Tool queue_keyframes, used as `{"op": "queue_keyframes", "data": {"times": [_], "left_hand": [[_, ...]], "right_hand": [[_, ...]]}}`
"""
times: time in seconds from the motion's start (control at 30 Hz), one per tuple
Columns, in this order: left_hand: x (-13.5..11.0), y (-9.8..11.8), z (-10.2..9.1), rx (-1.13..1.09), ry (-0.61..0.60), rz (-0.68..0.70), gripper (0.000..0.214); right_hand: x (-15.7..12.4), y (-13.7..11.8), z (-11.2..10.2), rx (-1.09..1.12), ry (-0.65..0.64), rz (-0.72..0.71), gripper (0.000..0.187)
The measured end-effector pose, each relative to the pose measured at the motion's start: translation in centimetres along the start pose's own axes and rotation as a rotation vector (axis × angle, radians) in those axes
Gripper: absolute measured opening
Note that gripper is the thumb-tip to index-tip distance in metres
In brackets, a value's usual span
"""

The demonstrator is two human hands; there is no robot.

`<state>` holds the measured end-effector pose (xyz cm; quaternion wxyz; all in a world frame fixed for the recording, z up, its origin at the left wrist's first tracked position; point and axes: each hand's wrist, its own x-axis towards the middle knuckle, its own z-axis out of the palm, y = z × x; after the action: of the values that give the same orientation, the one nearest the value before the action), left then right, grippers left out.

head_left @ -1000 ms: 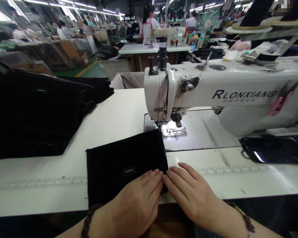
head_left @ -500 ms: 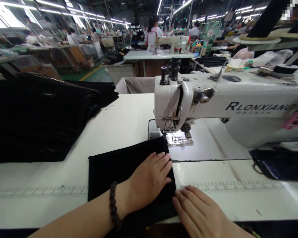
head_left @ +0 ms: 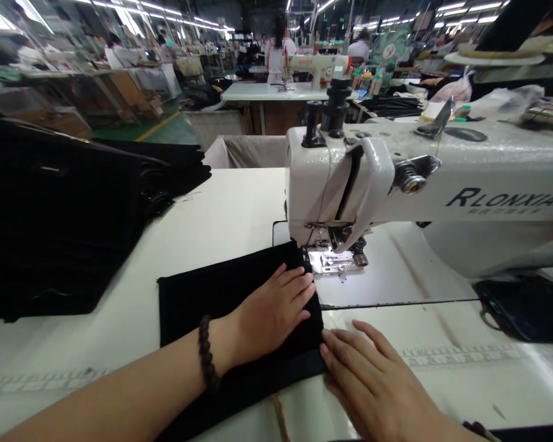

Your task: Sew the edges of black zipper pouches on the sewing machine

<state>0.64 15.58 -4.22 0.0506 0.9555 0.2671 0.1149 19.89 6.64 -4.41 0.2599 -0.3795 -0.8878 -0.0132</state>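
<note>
A flat black fabric piece [head_left: 203, 301] lies on the white sewing table [head_left: 225, 215], its far right corner beside the presser foot [head_left: 334, 258] of a white sewing machine [head_left: 396, 184]. My left hand [head_left: 271, 310] rests flat on the fabric's right part, fingers stretched toward the needle. A dark bead bracelet [head_left: 206, 362] circles that wrist. My right hand [head_left: 364, 374] lies flat on the table, fingertips touching the fabric's right edge. Neither hand grips anything.
A tall stack of black fabric pieces [head_left: 59, 215] fills the table's left side. A dark object [head_left: 525, 307] lies under the machine arm at right. A cloth bin [head_left: 244, 150] stands behind the table. Other workers and machines are in the background.
My left hand slid forward over the fabric toward the presser foot, covering the small label. The right hand stayed at the fabric's right edge. The view moved closer to the machine.
</note>
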Motion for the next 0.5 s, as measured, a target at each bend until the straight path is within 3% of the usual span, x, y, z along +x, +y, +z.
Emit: {"op": "queue_keyframes", "data": {"times": [0.13, 0.27, 0.4, 0.5], "left_hand": [[0.2, -0.6, -0.7, 0.004, -0.030, 0.049, 0.025], [-1.2, 0.9, -0.8, -0.009, 0.012, 0.083, 0.021], [-2.3, 2.0, -0.2, 0.062, 0.051, 0.008, 0.025], [-2.1, 1.2, 0.0, 0.081, 0.036, 0.040, 0.029]], "right_hand": [[1.7, 0.8, -0.5, 0.049, -0.083, 0.074, 0.027], [2.9, 1.7, -1.0, 0.081, -0.224, 0.130, 0.024], [3.6, 2.4, -0.7, 0.055, -0.257, 0.144, 0.025], [4.2, 2.9, -0.4, 0.033, -0.270, 0.143, 0.027]]}}
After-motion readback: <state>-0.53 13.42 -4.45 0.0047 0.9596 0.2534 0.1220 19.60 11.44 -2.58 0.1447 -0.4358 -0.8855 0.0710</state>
